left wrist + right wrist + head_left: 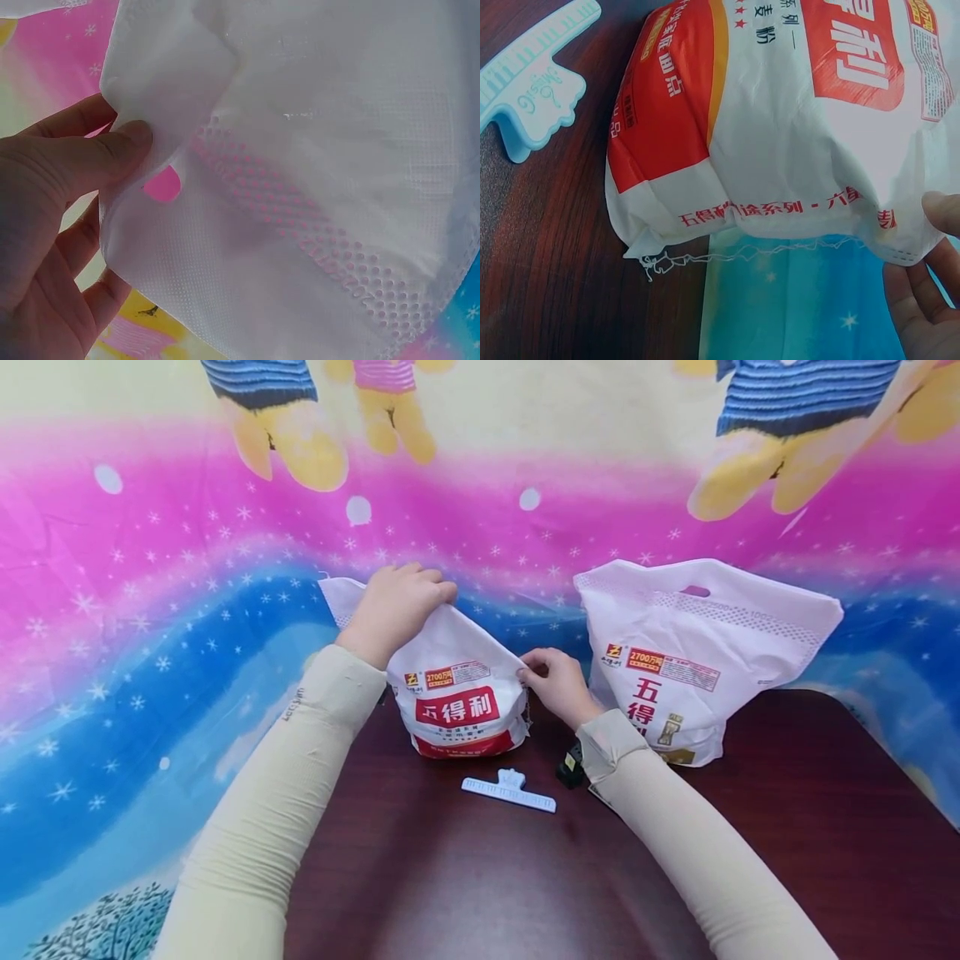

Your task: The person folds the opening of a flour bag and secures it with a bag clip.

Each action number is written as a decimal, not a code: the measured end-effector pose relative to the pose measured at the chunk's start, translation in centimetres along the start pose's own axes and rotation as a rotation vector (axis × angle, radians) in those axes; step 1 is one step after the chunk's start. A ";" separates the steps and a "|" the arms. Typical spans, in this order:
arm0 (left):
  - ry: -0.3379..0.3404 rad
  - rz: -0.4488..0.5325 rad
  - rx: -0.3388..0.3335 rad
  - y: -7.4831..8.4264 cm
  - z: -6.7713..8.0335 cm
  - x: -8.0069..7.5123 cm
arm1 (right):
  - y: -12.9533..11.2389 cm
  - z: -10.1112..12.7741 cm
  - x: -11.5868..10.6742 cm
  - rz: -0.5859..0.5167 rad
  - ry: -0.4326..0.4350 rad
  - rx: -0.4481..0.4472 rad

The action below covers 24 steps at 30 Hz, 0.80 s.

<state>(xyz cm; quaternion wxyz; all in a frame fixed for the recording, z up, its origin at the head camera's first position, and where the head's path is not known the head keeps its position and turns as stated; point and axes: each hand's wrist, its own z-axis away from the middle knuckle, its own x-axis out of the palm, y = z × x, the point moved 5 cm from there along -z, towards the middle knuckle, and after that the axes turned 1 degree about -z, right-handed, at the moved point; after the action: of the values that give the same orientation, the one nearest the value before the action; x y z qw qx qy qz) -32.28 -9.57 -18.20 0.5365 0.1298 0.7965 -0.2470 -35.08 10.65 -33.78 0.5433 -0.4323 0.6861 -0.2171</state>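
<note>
A white and red flour bag (459, 727) stands on the table. My left hand (401, 610) grips its top; in the left wrist view, the thumb lies over the white plastic beside a handle hole (163, 184). At the bag's right side, my right hand (558, 683) pinches the edge between thumb and fingers. Loose stitching thread (697, 259) trails along that side in the right wrist view. A pale blue sealing clip (510, 791) lies on the table in front of the bag.
To the right stands a second, wider white flour bag (675, 643) with a handle hole. A small black object (570, 766) sits near the right cuff. The dark wooden table (465, 885) backs onto a colourful printed cloth (480, 518).
</note>
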 end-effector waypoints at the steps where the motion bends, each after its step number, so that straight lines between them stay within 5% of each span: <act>1: -0.001 0.003 -0.002 -0.1 0.0 0.0 | 0.0 0.0 0.0 0.002 0.003 -0.004; 24: 0.019 0.015 -0.017 -1.0 0.3 -1.4 | -0.5 0.9 0.3 0.015 0.033 0.005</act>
<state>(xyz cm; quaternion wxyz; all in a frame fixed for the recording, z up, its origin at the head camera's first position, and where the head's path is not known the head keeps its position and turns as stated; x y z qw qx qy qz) -32.00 -10.52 -16.75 0.5318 0.1338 0.8026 -0.2350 -34.11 10.30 -33.85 0.5346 -0.4221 0.6977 -0.2217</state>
